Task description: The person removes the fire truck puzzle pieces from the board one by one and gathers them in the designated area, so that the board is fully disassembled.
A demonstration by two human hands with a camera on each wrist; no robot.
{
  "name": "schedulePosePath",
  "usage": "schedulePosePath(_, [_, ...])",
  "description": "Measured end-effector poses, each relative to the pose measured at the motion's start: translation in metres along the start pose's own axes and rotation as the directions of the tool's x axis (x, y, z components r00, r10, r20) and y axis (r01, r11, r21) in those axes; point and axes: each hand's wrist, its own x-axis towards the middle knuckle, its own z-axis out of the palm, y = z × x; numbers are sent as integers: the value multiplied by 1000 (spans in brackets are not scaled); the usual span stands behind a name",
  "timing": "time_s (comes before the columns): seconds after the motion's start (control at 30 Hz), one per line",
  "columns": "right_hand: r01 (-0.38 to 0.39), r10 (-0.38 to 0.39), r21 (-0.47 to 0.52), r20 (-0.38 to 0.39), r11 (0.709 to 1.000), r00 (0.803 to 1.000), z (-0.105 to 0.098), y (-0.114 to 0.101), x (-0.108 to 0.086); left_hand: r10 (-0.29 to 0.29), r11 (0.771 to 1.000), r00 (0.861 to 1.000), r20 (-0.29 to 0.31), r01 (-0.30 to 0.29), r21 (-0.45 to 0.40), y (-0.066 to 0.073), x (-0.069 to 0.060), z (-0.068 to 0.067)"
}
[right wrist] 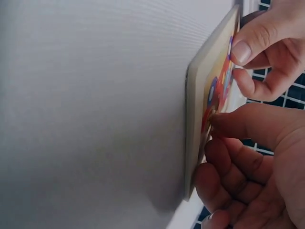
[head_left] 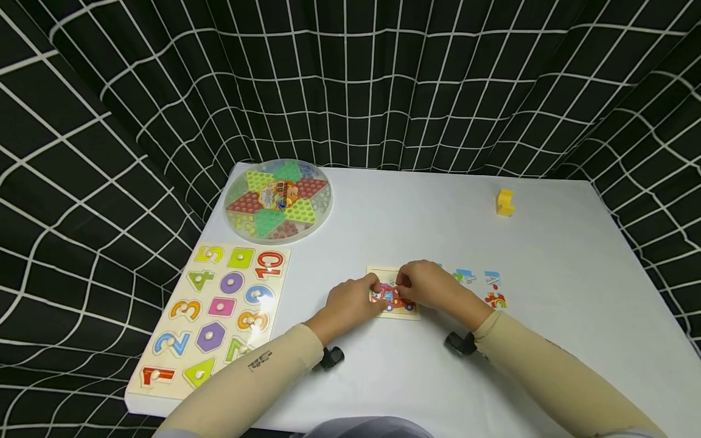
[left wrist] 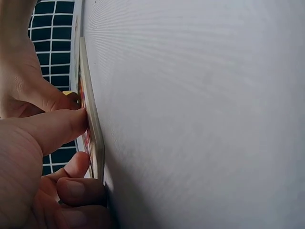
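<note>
Red on cream, the car puzzle (head_left: pixel 390 297) sits right between your hands! Your left hand (head_left: pixel 347 302) pinches its left end, thumb on the picture; your right hand (head_left: pixel 429 283) bends thumb and fingers against the car, can't tell whether clamping a piece. Farther right, loose pieces (head_left: pixel 495 300); beyond, a yellow block (head_left: pixel 505 204).

Hands: 2, i.e. 1 L hand (head_left: pixel 346 307) & 1 R hand (head_left: pixel 435 287). Sleeves (head_left: pixel 241 383): 2. Blk wrist devices (head_left: pixel 331 358): 2. Table (head_left: pixel 405 225): 1. Car puzzle (head_left: pixel 390 297) was 1, w/ min. 3 loose pcs (head_left: pixel 495 300); R hand hid part of that area. No. bd (head_left: pixel 219 269): 1, w/ 9 numerals (head_left: pixel 184 310) showing, 1 partly covered, + 5 shapes (head_left: pixel 216 344) (2 squares, 1 circle, 1 hexagon, 1 triangle). Round star game (head_left: pixel 278 202): 1, w/ 6 pts, 2 ea. red, green, yellow. Yellow block (head_left: pixel 505 204): 1.
</note>
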Motion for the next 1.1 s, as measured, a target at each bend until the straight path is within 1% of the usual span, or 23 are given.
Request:
schedulePosePath(0.1, [6,-7,-11,-21,1000,1000,-1,-1,1,-5,1000,1000,13,5,13,0,1,-4])
schedulePosePath(0.3, [17,-17,14,-44,1000,999,-10,0,-5,4,1000,1000,24,-5,20,0,0,0])
schedulePosePath(0.37, [6,-4,32,-50,999,999,-16,4,-9,10,1000,1000,26,-10,19,0,0,0])
schedulePosePath(0.53, [-25,30,59,-87,998,996,-26,27,-25,13,1000,1000,27,-13,9,-1,2,-1])
schedulePosePath(0.63, [-52,60,86,-84,995,995,-30,44,-38,10,1000,1000,28,-10,1,-1,2,-3])
schedulePosePath(0.77, [-96,100,137,-18,986,995,-34,68,-61,6,1000,999,40,-6,1,1,4,-5])
schedulePosePath(0.87, [-111,108,162,26,981,994,-36,85,-77,0,1000,999,50,0,1,0,5,-5])
schedulePosePath(0.97, [-144,140,174,34,974,990,-36,99,-89,-3,1000,999,54,3,1,-1,5,-4])
schedulePosePath(1.1, [-173,171,177,25,969,985,-35,112,-99,-4,1000,999,54,4,5,-2,5,-3])
